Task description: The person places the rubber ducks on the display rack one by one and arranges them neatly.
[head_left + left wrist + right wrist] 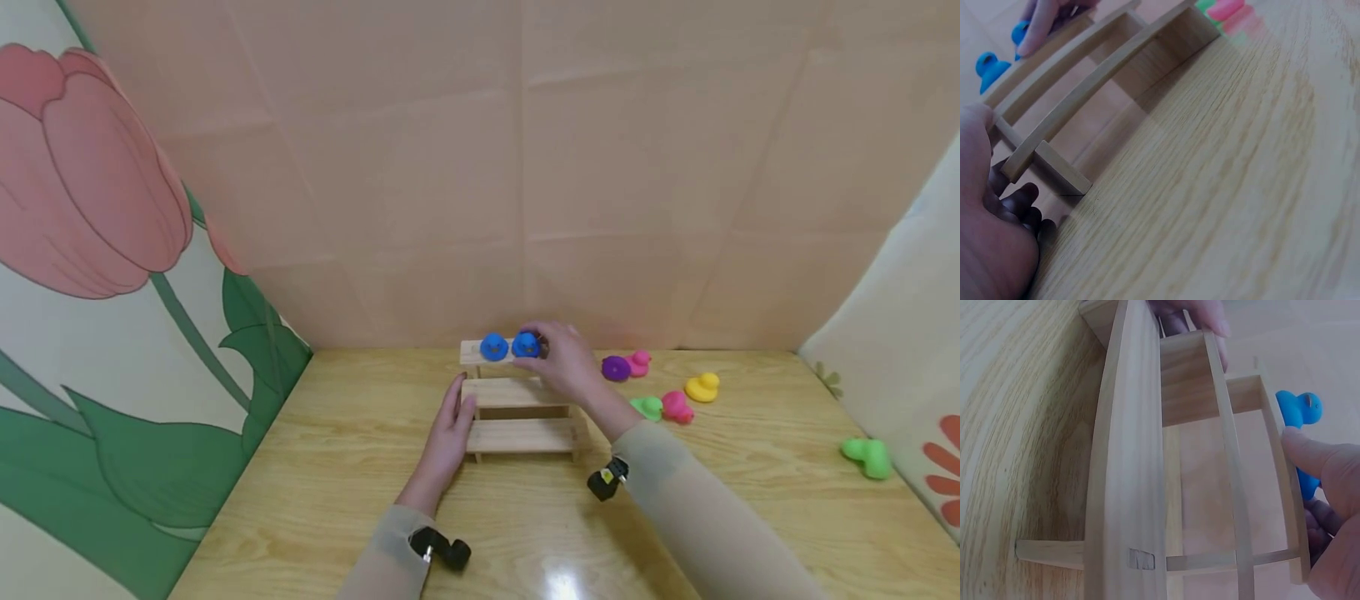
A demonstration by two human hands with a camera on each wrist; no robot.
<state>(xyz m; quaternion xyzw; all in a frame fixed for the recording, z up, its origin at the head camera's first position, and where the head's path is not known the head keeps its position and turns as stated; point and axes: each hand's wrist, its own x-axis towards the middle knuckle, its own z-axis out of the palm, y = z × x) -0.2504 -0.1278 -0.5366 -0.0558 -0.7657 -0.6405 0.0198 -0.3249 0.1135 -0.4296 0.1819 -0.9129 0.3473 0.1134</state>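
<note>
A small wooden stand with three steps [522, 435] sits on the table. My left hand [447, 433] grips its left end, the thumb in front and the other fingers reaching round the side, as the left wrist view shows. On the top step stands one blue rubber duck [493, 347], near the left. To its right, my right hand [572, 365] pinches a second blue duck [527, 344] at the top step. That duck is partly covered by the fingers in the right wrist view, where some blue [1307, 484] shows below the thumb.
Right of the stand lie a purple duck [616, 368], a pink duck [639, 362], a green duck [647, 407], another pink duck [678, 407] and a yellow duck [702, 387]. A further green duck [870, 458] is by the right wall. A pinkish cloth backdrop [420, 208] rises behind.
</note>
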